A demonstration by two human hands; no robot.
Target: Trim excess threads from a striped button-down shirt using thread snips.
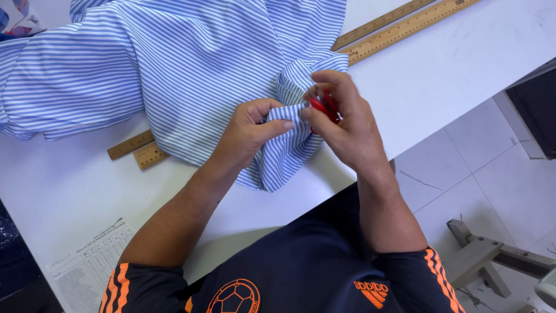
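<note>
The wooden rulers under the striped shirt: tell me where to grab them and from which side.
Probably best at the far end of the wooden rulers, coming from the table's far right: there they lie bare and flat. The striped shirt covers their middle, and both the left hand and right hand pinch fabric nearby.

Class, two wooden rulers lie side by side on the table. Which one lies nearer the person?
The lighter, wider ruler: its edge faces the person, while the darker, narrower ruler lies beyond it.

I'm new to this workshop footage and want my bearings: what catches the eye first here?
A blue-and-white striped garment sprawls over the white table, covering two wooden rulers. At its near edge, the left hand pinches a fold while the right hand works a small red tool.
</note>
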